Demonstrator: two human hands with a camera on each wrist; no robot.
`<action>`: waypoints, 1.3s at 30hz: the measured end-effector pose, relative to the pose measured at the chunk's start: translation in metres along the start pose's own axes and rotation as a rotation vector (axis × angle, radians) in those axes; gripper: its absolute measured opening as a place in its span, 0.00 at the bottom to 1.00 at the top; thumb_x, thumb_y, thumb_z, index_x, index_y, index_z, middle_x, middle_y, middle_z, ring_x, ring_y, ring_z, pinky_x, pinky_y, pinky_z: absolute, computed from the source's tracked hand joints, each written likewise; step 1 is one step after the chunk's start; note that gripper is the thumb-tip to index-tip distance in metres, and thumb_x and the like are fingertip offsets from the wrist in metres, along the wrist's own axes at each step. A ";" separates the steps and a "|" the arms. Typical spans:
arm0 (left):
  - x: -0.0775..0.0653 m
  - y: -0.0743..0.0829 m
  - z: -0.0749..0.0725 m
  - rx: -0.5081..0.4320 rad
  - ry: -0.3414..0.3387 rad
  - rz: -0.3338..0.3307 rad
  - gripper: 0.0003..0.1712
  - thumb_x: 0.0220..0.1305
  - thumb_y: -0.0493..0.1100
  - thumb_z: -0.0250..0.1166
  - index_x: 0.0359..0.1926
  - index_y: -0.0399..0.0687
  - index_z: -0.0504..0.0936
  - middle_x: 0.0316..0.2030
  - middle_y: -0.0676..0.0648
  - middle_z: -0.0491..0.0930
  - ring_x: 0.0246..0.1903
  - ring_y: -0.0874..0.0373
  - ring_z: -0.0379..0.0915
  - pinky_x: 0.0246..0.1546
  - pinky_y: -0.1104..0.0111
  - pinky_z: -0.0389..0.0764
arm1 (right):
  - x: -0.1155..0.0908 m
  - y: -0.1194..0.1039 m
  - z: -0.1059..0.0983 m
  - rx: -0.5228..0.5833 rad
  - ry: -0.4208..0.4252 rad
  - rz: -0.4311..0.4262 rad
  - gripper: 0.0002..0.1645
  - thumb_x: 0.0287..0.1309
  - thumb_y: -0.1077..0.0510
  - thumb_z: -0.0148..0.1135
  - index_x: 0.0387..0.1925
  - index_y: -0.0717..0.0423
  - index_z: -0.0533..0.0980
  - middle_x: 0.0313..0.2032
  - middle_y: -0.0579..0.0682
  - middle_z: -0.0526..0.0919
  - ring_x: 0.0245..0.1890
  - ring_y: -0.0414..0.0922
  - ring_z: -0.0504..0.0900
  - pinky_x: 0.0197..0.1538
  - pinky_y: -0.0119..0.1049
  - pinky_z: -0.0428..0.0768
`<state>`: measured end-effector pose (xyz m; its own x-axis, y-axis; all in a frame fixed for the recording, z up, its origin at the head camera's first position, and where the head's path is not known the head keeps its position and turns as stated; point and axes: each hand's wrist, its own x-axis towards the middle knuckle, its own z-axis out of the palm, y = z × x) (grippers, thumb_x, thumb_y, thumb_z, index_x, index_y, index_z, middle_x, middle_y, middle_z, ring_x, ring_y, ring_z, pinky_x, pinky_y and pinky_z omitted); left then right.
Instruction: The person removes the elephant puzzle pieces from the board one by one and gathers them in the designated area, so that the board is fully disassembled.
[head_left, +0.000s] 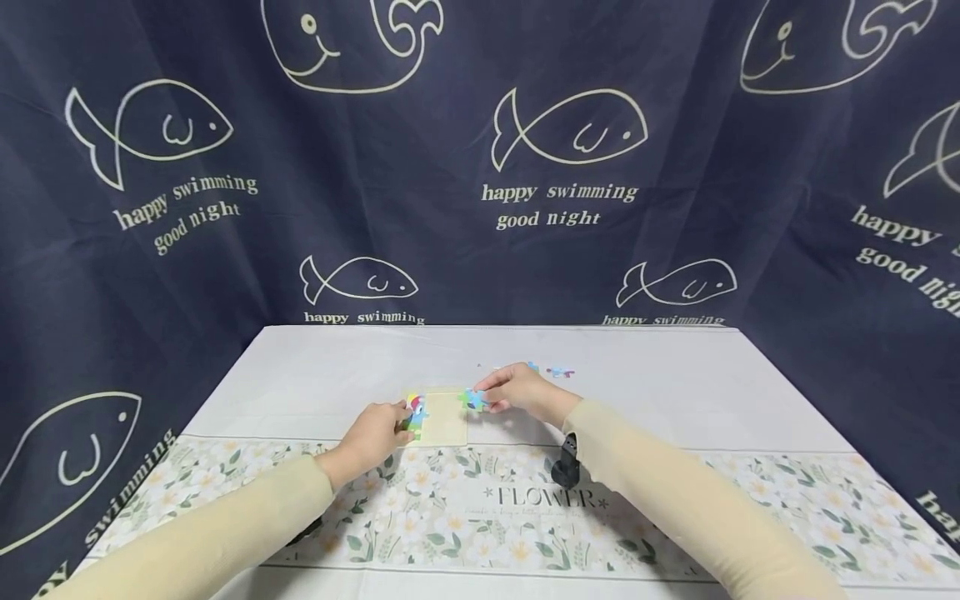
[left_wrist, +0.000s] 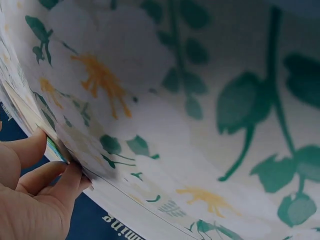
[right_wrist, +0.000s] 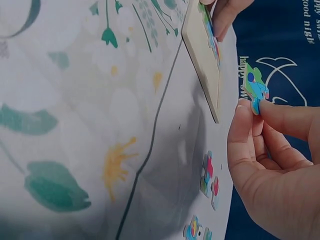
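A pale wooden puzzle board (head_left: 446,419) lies on the table, with colourful jigsaw pieces (head_left: 415,423) filling its left side and bare wood on the rest. At that left edge my left hand (head_left: 378,433) grips the board, thumb toward the near side and fingers toward the far side. My right hand (head_left: 521,392) pinches a blue and green jigsaw piece (head_left: 474,400) between thumb and fingertips. In the right wrist view this held piece (right_wrist: 255,85) is raised, apart from the board (right_wrist: 202,65).
Loose jigsaw pieces (head_left: 560,372) lie beyond the right hand; the right wrist view shows several, including a pink and blue one (right_wrist: 207,172). A floral strip (head_left: 450,517) crosses the white tabletop (head_left: 322,367). A dark fish-print curtain (head_left: 465,275) stands behind.
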<state>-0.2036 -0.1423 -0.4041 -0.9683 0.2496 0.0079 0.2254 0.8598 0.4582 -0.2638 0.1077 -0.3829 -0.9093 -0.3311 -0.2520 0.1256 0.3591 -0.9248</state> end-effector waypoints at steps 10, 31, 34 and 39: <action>-0.001 -0.003 -0.002 -0.038 -0.002 -0.007 0.24 0.58 0.36 0.69 0.55 0.30 0.78 0.63 0.37 0.72 0.62 0.40 0.70 0.24 0.75 0.69 | -0.008 -0.003 -0.011 0.008 0.046 0.011 0.13 0.60 0.70 0.60 0.47 0.70 0.79 0.51 0.61 0.81 0.30 0.40 0.84 0.48 0.41 0.86; -0.002 -0.002 0.002 -0.063 -0.026 0.015 0.24 0.59 0.36 0.68 0.56 0.29 0.77 0.63 0.36 0.70 0.63 0.40 0.69 0.26 0.74 0.73 | -0.007 0.009 -0.043 -0.008 0.082 0.010 0.14 0.60 0.70 0.59 0.48 0.71 0.79 0.35 0.53 0.85 0.26 0.38 0.83 0.44 0.39 0.86; -0.001 -0.005 0.003 -0.060 -0.019 0.023 0.24 0.59 0.36 0.68 0.55 0.29 0.77 0.63 0.36 0.71 0.60 0.40 0.71 0.22 0.75 0.70 | -0.008 0.010 -0.046 -0.008 0.089 0.012 0.14 0.60 0.70 0.59 0.48 0.71 0.78 0.34 0.53 0.85 0.28 0.39 0.84 0.47 0.42 0.86; 0.000 -0.006 0.001 -0.042 -0.008 0.029 0.24 0.59 0.37 0.68 0.55 0.29 0.77 0.62 0.36 0.71 0.56 0.40 0.75 0.23 0.74 0.70 | -0.009 0.012 -0.054 -0.034 0.106 0.002 0.15 0.61 0.69 0.59 0.49 0.70 0.78 0.39 0.58 0.85 0.32 0.42 0.85 0.48 0.43 0.86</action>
<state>-0.2045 -0.1474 -0.4079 -0.9606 0.2777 0.0144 0.2482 0.8329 0.4947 -0.2755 0.1626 -0.3766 -0.9462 -0.2363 -0.2208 0.1160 0.3893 -0.9138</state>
